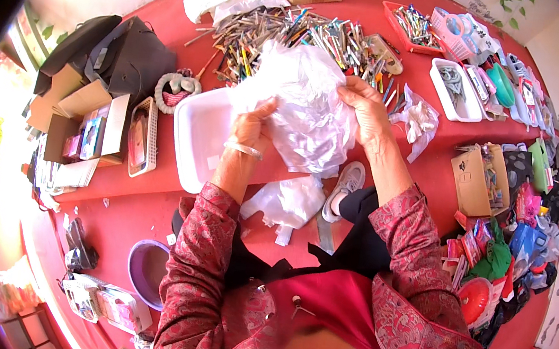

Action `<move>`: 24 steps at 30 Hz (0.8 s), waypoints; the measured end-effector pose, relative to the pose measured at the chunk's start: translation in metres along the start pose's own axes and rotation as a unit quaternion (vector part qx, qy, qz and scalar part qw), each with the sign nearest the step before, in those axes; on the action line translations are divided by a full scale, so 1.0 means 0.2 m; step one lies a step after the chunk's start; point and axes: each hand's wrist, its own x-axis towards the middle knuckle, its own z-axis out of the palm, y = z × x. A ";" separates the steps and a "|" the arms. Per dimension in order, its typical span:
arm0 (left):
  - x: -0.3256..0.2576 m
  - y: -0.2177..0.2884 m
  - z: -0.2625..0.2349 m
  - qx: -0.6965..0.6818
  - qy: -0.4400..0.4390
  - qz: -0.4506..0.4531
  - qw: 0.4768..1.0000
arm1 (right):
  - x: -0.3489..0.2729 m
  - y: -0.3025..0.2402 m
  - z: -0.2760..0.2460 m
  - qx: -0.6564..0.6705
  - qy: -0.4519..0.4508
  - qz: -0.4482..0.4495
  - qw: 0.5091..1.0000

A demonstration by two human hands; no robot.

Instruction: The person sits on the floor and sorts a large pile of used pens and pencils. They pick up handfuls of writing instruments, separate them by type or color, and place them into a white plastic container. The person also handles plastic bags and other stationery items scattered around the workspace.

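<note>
Both my hands grip a big crumpled white plastic bag held up in front of me. My left hand, with a pale bangle at the wrist, clutches its left side. My right hand grasps its upper right edge. Just behind the bag lies a wide heap of pens and pencils on the red surface. A white rectangular tray sits under and left of the bag. Another crumpled white bag lies below my hands, beside my grey shoe.
Open cardboard boxes and a dark bag stand at the left. A small basket sits by the tray. White and red trays, a brown box and colourful packaged goods crowd the right. A purple bowl sits lower left.
</note>
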 end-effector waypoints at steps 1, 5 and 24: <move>0.02 0.02 0.00 0.010 0.045 0.031 0.998 | 0.00 -0.01 -0.01 -0.064 0.006 -0.047 0.997; 0.01 0.08 0.00 0.218 0.031 0.122 0.968 | -0.01 -0.07 -0.09 -0.227 0.053 -0.148 0.961; -0.27 0.07 -0.02 0.768 -0.204 0.452 0.405 | -0.03 0.09 0.16 -0.052 -0.135 0.206 0.968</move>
